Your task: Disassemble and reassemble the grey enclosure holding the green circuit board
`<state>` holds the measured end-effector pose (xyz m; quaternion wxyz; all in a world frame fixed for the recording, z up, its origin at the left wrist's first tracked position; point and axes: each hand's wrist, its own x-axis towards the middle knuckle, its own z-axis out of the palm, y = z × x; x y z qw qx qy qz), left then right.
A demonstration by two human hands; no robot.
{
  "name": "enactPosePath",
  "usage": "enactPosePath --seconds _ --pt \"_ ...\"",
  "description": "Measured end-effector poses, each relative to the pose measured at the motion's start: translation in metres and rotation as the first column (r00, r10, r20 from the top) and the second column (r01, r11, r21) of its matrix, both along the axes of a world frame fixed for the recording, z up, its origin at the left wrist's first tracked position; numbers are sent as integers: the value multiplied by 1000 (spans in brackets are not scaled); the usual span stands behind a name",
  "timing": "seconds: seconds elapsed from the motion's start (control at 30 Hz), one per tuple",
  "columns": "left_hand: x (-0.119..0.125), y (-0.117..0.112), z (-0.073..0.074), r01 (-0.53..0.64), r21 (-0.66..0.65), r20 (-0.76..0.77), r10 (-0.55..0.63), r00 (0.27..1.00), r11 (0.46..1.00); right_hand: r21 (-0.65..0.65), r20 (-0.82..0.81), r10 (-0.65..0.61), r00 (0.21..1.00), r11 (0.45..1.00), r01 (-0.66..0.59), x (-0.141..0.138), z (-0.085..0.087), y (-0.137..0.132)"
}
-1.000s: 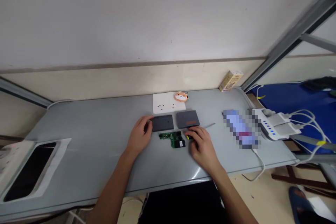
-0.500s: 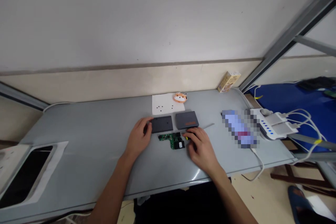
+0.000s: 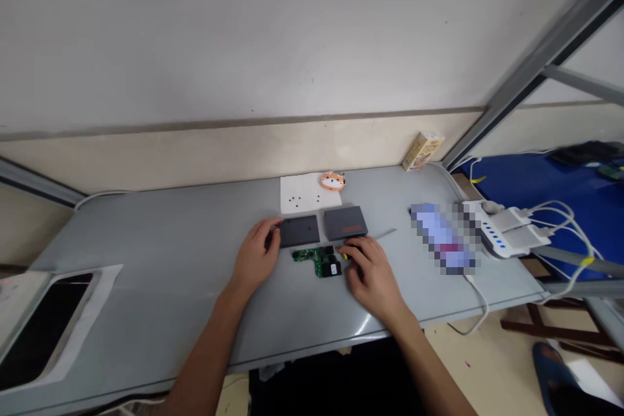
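A dark grey case half, flat with small holes, lies on the table. My left hand rests at its left edge, thumb and fingers apart, fingertips touching or very near it. To its right sits a second dark grey case part with reddish marking. A green circuit board with black components lies in front of both. My right hand rests palm down, loosely bent, thumb apart. Beneath its fingers lies what looks like a screwdriver; a yellow end and a thin metal shaft show, the middle is hidden.
Behind the case parts, a white sheet holds several tiny dark screws and an orange animal-faced item. A blurred-out phone and a power strip with cables lie right. A small carton stands behind; a black-screened tablet lies left.
The whole view has shifted very slightly. Both hands and the parts stay in the same places on the table.
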<state>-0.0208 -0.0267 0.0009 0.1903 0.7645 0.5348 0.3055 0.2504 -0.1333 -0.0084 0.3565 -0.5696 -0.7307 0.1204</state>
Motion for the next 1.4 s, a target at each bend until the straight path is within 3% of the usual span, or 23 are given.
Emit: enactPosePath --seconds 0.5,0.83,1.4 --pt "-1 0 -1 -5 -18 40 6 999 1000 7 -4 4 1000 1000 -4 1 -2 1" --pt "-1 0 -1 6 0 24 -6 1000 1000 -13 -159 131 979 991 -135 4 6 -3" --pt "0 -1 0 1 -7 13 0 1000 1000 -22 -133 115 984 993 -119 4 6 -5"
